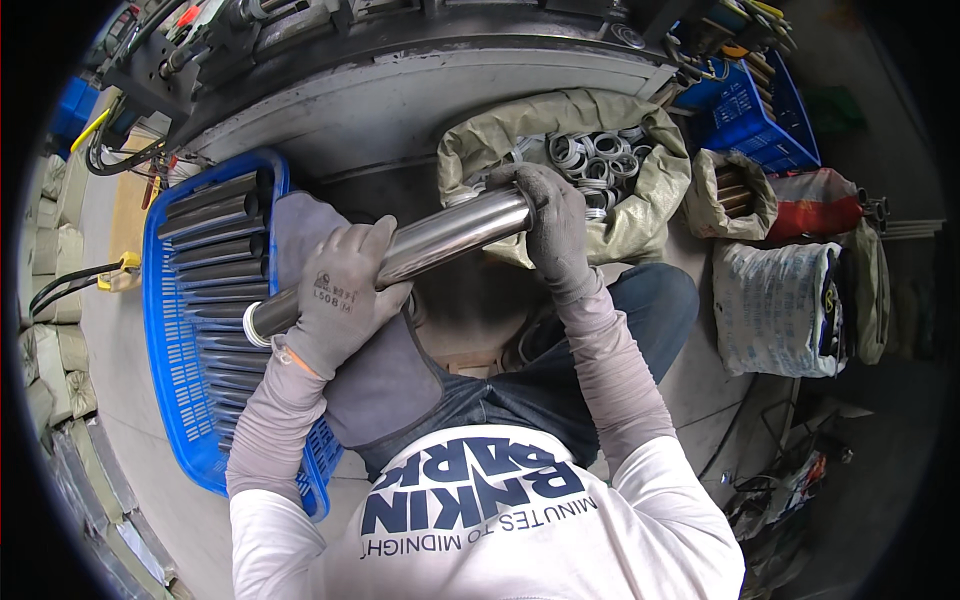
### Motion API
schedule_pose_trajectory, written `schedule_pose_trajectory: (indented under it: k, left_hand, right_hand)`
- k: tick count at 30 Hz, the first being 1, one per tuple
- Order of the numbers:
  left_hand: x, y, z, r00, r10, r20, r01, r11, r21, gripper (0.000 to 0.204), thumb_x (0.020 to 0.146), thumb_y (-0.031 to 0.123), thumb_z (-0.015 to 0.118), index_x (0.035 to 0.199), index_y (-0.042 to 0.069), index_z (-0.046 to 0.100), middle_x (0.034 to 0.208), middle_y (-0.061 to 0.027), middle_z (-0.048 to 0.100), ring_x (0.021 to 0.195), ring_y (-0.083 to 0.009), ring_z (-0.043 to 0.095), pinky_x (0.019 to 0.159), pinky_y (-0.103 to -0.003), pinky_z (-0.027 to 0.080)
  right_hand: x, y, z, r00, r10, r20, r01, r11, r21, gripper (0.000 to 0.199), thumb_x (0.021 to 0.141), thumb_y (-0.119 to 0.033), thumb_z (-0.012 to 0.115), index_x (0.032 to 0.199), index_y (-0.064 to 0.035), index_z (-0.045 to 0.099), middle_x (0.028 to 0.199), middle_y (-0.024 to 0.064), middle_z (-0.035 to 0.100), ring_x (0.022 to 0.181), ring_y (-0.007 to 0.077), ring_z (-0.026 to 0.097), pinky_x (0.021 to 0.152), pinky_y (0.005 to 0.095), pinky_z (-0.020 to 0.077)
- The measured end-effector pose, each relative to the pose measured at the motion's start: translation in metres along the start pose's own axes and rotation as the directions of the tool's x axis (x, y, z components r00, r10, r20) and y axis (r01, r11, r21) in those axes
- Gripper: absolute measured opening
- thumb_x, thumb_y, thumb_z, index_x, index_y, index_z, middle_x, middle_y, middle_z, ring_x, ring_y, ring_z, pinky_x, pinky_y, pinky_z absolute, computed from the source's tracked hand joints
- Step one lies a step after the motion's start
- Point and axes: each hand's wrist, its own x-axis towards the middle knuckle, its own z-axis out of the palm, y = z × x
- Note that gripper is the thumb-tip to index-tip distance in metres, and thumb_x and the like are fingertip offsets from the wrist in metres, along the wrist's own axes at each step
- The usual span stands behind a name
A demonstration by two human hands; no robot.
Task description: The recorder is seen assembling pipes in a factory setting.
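A shiny metal tube point(455, 238) slants across my lap, its right end higher in the picture. Wrapped around its left part is my left hand point(345, 290), in a grey glove. My right hand point(553, 225), gloved the same way, grips the right end, and its fingers hide part of the rim. At the tube's lower left end sits a white ring point(256, 324). Just beyond my right hand, an open woven sack point(645, 215) holds many metal rings point(605, 160). To my left, dark tubes point(225, 300) lie stacked in a blue plastic basket point(165, 370).
A grey cloth point(375, 385) covers my left thigh. Machinery point(300, 45) stands along the far side. At the right are a blue crate point(745, 115), a small sack of tubes point(705, 195) and a stuffed white bag point(770, 310). Wrapped bundles point(70, 340) line the left edge.
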Motion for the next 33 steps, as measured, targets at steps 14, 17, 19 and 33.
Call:
schedule_pose_trajectory:
  k: [14, 17, 19, 33]
  left_hand:
    - [0.002, -0.009, -0.014, 0.959, -0.249, -0.132, 0.22, 0.954, -0.202, 0.064, 0.075, 0.022, 0.083, 0.133, 0.002, 0.065, 0.113, -0.0206, 0.069, 0.109, -0.04, 0.066, 0.095, -0.047, 0.052]
    - [0.007, -0.012, -0.006, 0.97, -0.198, -0.143, 0.179, 0.974, -0.14, 0.062, 0.074, 0.023, 0.083, 0.131, 0.003, 0.066, 0.112, -0.0187, 0.07, 0.108, -0.0373, 0.067, 0.094, -0.048, 0.053]
    - [0.006, -0.013, -0.006, 0.976, -0.167, -0.138, 0.152, 0.982, -0.112, 0.063, 0.074, 0.024, 0.083, 0.131, 0.004, 0.065, 0.111, -0.0186, 0.07, 0.108, -0.0375, 0.067, 0.094, -0.049, 0.053]
    - [0.018, -0.015, -0.022, 0.99, -0.138, -0.012, 0.136, 0.982, -0.129, 0.068, 0.073, 0.022, 0.082, 0.134, -0.002, 0.063, 0.114, -0.0213, 0.069, 0.109, -0.0399, 0.066, 0.097, -0.048, 0.051]
  right_hand:
    - [0.022, 0.05, 0.014, 0.972, 0.228, -0.057, -0.235, 0.939, -0.25, 0.038, 0.098, -0.033, 0.067, 0.125, -0.0063, 0.072, 0.12, 0.0225, 0.074, 0.113, 0.0329, 0.071, 0.098, 0.0404, 0.0535]
    - [0.004, 0.102, 0.032, 0.986, -0.009, 0.167, 0.115, 0.76, -0.64, 0.046, 0.088, -0.035, 0.077, 0.125, -0.0073, 0.071, 0.116, 0.0203, 0.071, 0.119, 0.0387, 0.065, 0.103, 0.0498, 0.05]
    - [0.002, 0.104, 0.039, 0.94, 0.128, 0.317, 0.182, 0.599, -0.78, 0.036, 0.087, -0.03, 0.079, 0.114, -0.0072, 0.073, 0.112, 0.0169, 0.068, 0.115, 0.0382, 0.066, 0.1, 0.0506, 0.0515]
    - [0.0, 0.033, -0.059, 0.981, 0.192, -0.002, -0.192, 0.981, 0.041, 0.075, 0.09, -0.008, 0.079, 0.158, -0.0004, 0.048, 0.143, 0.0177, 0.065, 0.132, 0.0245, 0.064, 0.112, 0.0344, 0.0493]
